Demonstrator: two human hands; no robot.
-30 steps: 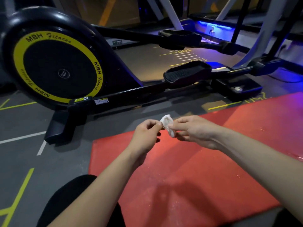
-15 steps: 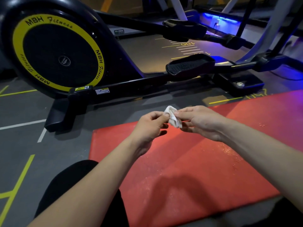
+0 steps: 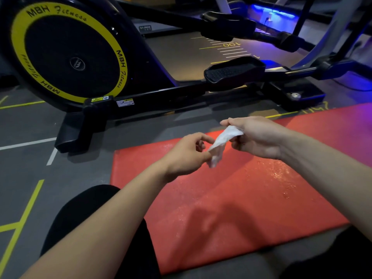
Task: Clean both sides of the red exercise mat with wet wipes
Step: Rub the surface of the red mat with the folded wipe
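- Two hands are above the red exercise mat, which lies flat on the gym floor beside an elliptical machine.
- On the left, the left hand pinches the lower end of a white wet wipe.
- On the right, the right hand grips its upper end, so the wipe is stretched between them.
- Shiny wet spots on the mat suggest the upper side is partly wiped; the underside seems not done yet.
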